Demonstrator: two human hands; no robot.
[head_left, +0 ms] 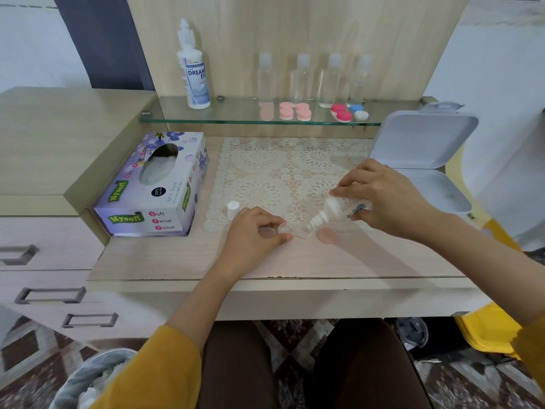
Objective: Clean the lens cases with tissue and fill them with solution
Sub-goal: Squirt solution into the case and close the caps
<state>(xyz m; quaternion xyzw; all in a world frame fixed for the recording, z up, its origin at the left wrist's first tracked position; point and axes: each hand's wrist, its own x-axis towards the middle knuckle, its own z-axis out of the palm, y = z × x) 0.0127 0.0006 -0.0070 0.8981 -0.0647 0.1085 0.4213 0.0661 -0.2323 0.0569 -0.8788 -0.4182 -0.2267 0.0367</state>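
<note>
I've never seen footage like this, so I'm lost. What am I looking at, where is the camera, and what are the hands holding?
No machine: one camera worn on a person's head looks down at their hands. The right hand tips a small white bottle, nozzle down, over a clear lens case that the left hand pinches on the desk. Nearby lie a tissue box, a white cap, a lace mat and an open white box. The glass shelf carries a bigger solution bottle, clear bottles and coloured lens cases.
</note>
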